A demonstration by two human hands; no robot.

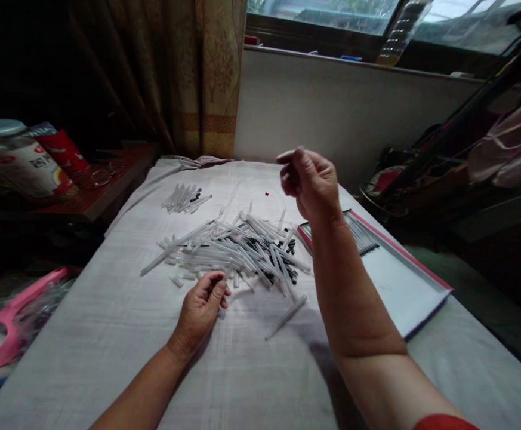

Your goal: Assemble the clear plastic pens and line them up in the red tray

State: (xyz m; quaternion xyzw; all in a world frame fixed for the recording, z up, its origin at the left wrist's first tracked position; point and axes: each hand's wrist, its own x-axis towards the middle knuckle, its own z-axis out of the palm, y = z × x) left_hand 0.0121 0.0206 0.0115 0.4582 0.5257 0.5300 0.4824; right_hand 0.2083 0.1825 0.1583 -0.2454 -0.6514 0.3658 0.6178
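My left hand (203,307) rests at the near edge of a pile of clear pen barrels (206,260), its thumb and fingers pinched on what looks like a small translucent pen part. Raised above the far right of the cloth, my right hand (311,182) is closed, thumb against the fingers; whatever it may hold is too small to make out. Among the barrels lie black pen plugs (291,246) and short clear caps (176,280). One loose pen barrel (286,318) lies apart, nearer to me. Behind my right forearm, an open box (403,292) holds a row of black-tipped pens (361,234).
A smaller group of clear pieces (182,198) lies at the back left, and a tiny red piece (267,193) farther right. On a side table stand a large jar (27,161) and a red packet (63,152). A pink-handled object (14,316) sits at lower left.
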